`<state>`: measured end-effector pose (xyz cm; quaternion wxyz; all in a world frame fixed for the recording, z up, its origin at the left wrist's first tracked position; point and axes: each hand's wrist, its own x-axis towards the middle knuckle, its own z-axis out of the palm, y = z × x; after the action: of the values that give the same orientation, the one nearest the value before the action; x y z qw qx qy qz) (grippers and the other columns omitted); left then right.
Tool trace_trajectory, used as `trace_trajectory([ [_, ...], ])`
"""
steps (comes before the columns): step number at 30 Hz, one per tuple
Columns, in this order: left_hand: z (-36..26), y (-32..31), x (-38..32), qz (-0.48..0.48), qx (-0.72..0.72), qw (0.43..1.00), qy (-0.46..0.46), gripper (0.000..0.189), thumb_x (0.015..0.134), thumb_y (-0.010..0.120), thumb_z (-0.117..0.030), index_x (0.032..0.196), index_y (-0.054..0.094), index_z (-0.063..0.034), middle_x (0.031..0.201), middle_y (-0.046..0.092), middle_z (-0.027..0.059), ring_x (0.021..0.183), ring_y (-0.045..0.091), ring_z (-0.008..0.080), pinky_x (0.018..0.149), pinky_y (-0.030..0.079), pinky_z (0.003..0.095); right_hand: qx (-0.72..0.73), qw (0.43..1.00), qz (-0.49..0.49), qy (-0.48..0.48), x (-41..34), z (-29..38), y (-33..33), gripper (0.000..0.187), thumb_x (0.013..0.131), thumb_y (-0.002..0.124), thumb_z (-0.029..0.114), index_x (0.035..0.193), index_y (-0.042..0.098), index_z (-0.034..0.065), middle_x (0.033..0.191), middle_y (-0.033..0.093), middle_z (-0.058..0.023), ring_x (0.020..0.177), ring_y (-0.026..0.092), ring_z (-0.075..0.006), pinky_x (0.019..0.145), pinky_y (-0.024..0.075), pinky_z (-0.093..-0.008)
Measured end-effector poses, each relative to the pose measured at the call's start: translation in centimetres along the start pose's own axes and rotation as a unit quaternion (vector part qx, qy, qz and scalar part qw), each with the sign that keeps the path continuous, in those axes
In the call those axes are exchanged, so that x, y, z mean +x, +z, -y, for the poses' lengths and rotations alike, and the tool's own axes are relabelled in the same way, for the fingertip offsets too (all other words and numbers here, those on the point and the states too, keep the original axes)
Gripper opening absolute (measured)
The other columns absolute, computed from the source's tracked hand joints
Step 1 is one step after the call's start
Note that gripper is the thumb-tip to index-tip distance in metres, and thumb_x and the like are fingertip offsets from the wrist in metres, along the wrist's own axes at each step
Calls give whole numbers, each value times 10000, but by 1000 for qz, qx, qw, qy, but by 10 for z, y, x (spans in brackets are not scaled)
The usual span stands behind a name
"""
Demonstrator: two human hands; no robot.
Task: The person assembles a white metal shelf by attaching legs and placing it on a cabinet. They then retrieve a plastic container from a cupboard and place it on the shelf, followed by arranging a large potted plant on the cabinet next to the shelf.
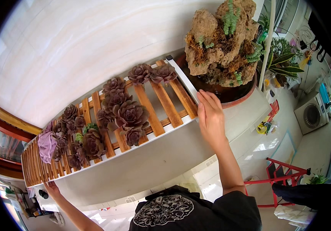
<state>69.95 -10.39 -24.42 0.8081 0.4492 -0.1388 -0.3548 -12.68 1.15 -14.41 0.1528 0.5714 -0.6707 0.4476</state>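
A long wooden slatted rack with a white frame (169, 128) stands against the wall, bearing several dark purple succulents (132, 114) and, towards its left, a crumpled lilac cloth (46, 145). Near the rack's far left end, my left hand (53, 189) touches the front edge, its fingertips partly hidden at the frame. At the right end, my right hand (211, 115) lies flat against the white end bar, fingers extended and close together. A small green succulent (90, 126) sits among the purple ones.
Right beside the rack, a craggy rock with small plants (220, 55) stands in a round reddish basin (241, 99). A pale pole (267, 46) rises next to it. Farther right are a red step ladder (286, 176), potted plants (286, 62) and a washing machine (311, 115).
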Motion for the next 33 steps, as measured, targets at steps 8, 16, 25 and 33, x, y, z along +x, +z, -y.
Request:
trace_trajectory([
  [8,8,22,-45,-21,80,994,74,494,941,579,-289,1351,446,-47,1308,503,155,1148,531,304,938,514,392,-53,998,13,-28,1,-4,10,236,865,538,56,1020,664,-70,1056,667,-171,1005,587,-346,910,467,-425],
  [16,22,53,-108,-71,308,912,262,528,969,508,-366,1407,422,-84,1463,384,96,1296,423,279,967,460,432,-60,998,19,-25,-6,-8,10,256,898,519,99,1069,664,-25,1129,654,-121,1068,558,-311,918,439,-420],
  [25,27,72,-160,-60,528,743,407,343,1013,424,-219,1278,557,-46,1262,589,168,1171,549,305,992,401,368,-84,995,37,-24,4,9,9,295,952,448,138,1082,664,-15,1135,656,-118,1077,556,-310,935,419,-423],
  [33,25,84,-185,-3,521,755,398,302,1006,428,-153,1219,596,-20,1161,649,141,1006,614,259,871,453,344,-66,996,57,4,-5,3,14,319,971,430,162,1107,660,-13,1149,650,-122,1110,548,-304,974,405,-414],
])
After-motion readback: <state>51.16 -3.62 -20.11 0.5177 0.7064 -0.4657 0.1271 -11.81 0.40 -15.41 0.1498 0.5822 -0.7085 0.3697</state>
